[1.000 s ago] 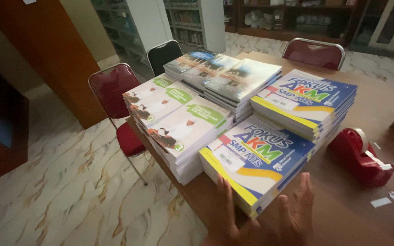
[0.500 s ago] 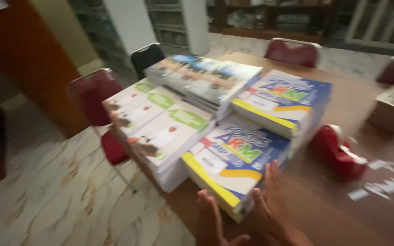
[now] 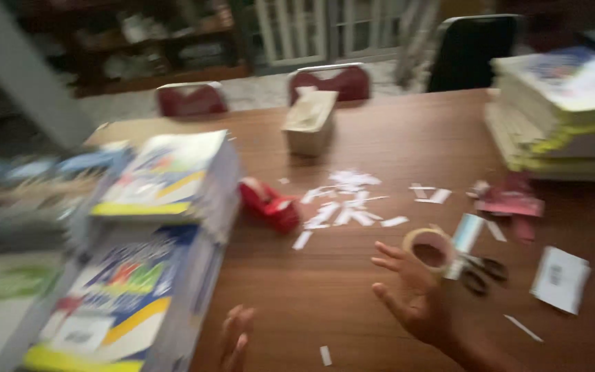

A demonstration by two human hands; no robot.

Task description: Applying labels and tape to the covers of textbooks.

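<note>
Just beside the tape roll [image 3: 432, 249], the right hand [image 3: 414, 296] hovers, fingers spread, holding nothing.

The long wooden table [image 3: 380, 145] is a warm reddish brown with a faint grain. On it, the near stack of softcover books [image 3: 115, 303] has a cover of blue and white with a yellow band along its lower edge; the stack behind it [image 3: 170, 176] shows white, blue and a yellow stripe. The plastic tape dispenser [image 3: 270, 204] is bright red. Scattered paper scraps [image 3: 346, 203] are white. The round roll of tape [image 3: 430, 249] is pale tan. The scissors [image 3: 480, 270] have black handles. The padded chairs [image 3: 330, 80] are dark red.
</note>
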